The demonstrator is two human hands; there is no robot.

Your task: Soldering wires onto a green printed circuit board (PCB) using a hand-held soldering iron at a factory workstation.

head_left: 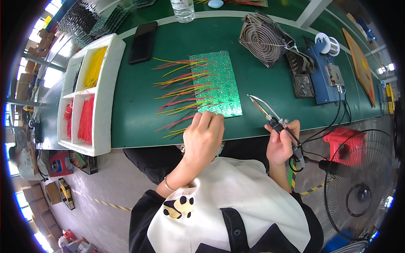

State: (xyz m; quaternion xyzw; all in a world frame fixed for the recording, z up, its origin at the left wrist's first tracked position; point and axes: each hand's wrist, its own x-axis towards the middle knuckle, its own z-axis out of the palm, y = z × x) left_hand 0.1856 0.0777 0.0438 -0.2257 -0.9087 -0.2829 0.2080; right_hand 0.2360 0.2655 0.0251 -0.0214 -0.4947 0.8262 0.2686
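1. Circuit board [217, 82], green, lies flat on the green bench mat [135, 114], dead centre, with red and yellow wire leads [181, 90] fanning off its edge toward nine o'clock.
2. Left hand [203, 137] sits at the board's six o'clock corner, fingers curled down and pressing on the near edge and the lowest wires; pinning, not gripping.
3. Right hand [280, 145], out at four o'clock, is clenched around the soldering iron [272, 118], tip raised and aimed toward the board but well apart from it.
4. Looks like a pause between joints: next, I'd judge, the tip must drop onto a lead.
5. White tray [103, 97] of spare wires waits at nine o'clock; fan [263, 38] at one.
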